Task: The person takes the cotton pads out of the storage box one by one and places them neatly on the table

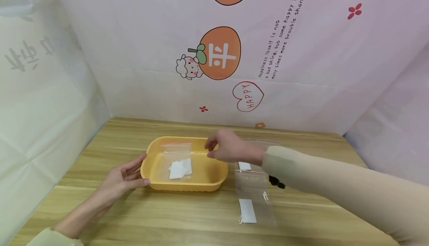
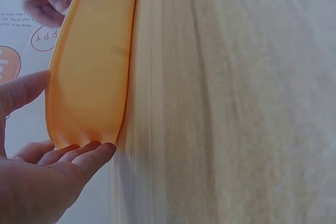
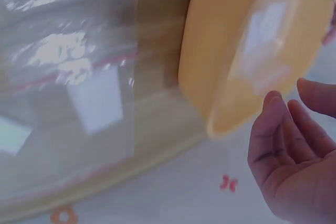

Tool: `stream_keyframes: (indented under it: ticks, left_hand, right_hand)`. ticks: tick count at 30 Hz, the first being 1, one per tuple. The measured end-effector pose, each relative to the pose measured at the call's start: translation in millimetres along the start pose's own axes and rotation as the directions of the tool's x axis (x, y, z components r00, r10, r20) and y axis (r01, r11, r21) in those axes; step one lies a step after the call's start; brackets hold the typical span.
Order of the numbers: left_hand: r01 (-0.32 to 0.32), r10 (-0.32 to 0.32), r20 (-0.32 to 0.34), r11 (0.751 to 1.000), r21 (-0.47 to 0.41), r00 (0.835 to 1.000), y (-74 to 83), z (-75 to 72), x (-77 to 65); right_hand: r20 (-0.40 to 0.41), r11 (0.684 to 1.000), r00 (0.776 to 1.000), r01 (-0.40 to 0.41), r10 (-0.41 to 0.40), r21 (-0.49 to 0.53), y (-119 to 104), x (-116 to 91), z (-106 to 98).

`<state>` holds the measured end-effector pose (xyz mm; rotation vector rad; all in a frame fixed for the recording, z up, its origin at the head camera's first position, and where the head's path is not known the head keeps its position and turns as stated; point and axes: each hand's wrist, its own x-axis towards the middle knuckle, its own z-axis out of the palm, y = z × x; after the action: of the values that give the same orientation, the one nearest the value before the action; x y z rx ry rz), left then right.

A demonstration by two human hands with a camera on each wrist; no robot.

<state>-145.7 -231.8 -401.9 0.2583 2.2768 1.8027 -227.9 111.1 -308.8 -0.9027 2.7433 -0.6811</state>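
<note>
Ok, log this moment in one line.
left grip: holds yellow plastic tray, left end | right grip: empty, near tray's far-right corner | inside: zip-bagged white pieces | beside tray: two clear zip bags

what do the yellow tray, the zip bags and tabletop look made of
Yellow tray: probably molded plastic, smooth satin, from its even color and rounded corners. Zip bags: thin glossy plastic film, see-through with bright glints. Tabletop: streaked grain, low sheen; real wood or printed laminate, can't tell.

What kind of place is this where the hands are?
Probably a small indoor work corner: pale sheets, some printed, close in a wood-grain table, and a yellow tray stands there beside clear bags. I can't tell whether it's a home or a workshop.
</note>
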Motion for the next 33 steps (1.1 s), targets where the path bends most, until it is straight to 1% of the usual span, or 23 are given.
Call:
stream_keyframes:
  ticks: [3, 6, 10, 13, 17, 22, 25, 28, 33]
  left_hand:
    - [-0.012, 0.012, 0.006, 1.0, -0.017, 1.0, 0.0, -0.2, 0.5]
    - [-0.023, 0.024, 0.01, 0.999, -0.033, 1.0, 0.0, -0.4, 1.1]
    - [-0.03, 0.031, 0.014, 0.999, -0.042, 0.999, 0.5, -0.2, 1.7]
    - [-0.031, 0.032, 0.013, 0.999, -0.039, 0.999, 1.3, -0.2, 1.6]
    - [-0.03, 0.03, 0.01, 0.999, -0.036, 1.0, 2.3, -0.4, 1.2]
    - [-0.027, 0.027, 0.01, 0.999, -0.035, 1.0, 2.8, -0.5, 0.9]
    - [-0.025, 0.025, 0.008, 0.999, -0.025, 1.0, 2.0, -0.5, 0.7]
    - [-0.021, 0.021, 0.003, 1.0, -0.018, 1.0, 1.3, -0.5, 1.1]
    - [-0.022, 0.022, -0.003, 1.0, -0.019, 1.0, -0.2, -0.4, 1.5]
  right_hand:
    - [0.049, 0.999, 0.998, -0.035, 0.035, -0.006, -6, 13, 17]
    - [0.078, 0.998, 0.996, -0.052, 0.054, -0.025, -8, 25, 30]
    - [0.106, 0.997, 0.992, -0.073, 0.074, -0.014, -10, 38, 42]
    - [0.123, 0.993, 0.986, -0.115, 0.115, -0.007, -10, 47, 51]
    - [0.134, 0.989, 0.98, -0.148, 0.148, -0.009, -9, 56, 61]
    - [0.164, 0.983, 0.969, -0.182, 0.184, -0.028, -11, 61, 71]
    - [0.171, 0.977, 0.962, -0.21, 0.212, -0.03, -12, 61, 74]
    - [0.163, 0.976, 0.962, -0.218, 0.218, -0.02, -14, 60, 75]
    - [0.128, 0.979, 0.97, -0.206, 0.205, -0.01, -16, 60, 77]
